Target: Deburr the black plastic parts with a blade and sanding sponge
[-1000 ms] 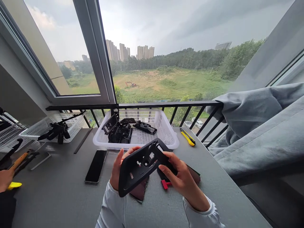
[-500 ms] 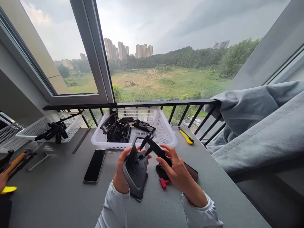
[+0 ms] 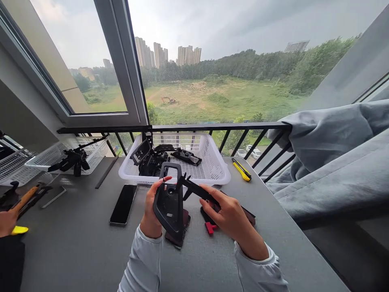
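My left hand (image 3: 152,213) grips a black plastic trim panel (image 3: 172,207) by its left side; the panel has a round hole and a frame-like opening at its top. In my right hand (image 3: 223,211) is a black caliper (image 3: 199,190), its jaws apart and pointing at the panel's right edge. Whether the jaws touch the panel I cannot tell. Below the panel lies a dark brown piece (image 3: 178,238) on the table. Under my right hand are a small red part (image 3: 210,228) and dark pieces, partly hidden.
Behind my hands stands a white plastic basket (image 3: 217,176) with black parts. A phone (image 3: 123,204) lies at left, a yellow utility knife (image 3: 242,169) at right. Another person's hand (image 3: 7,222) holds an orange-handled tool at far left. A second basket (image 3: 99,156) stands back left.
The panel has turned to show its inner face more squarely, with its upper opening in view. The caliper jaws have moved off the panel's top toward its right edge. The view has shifted slightly.
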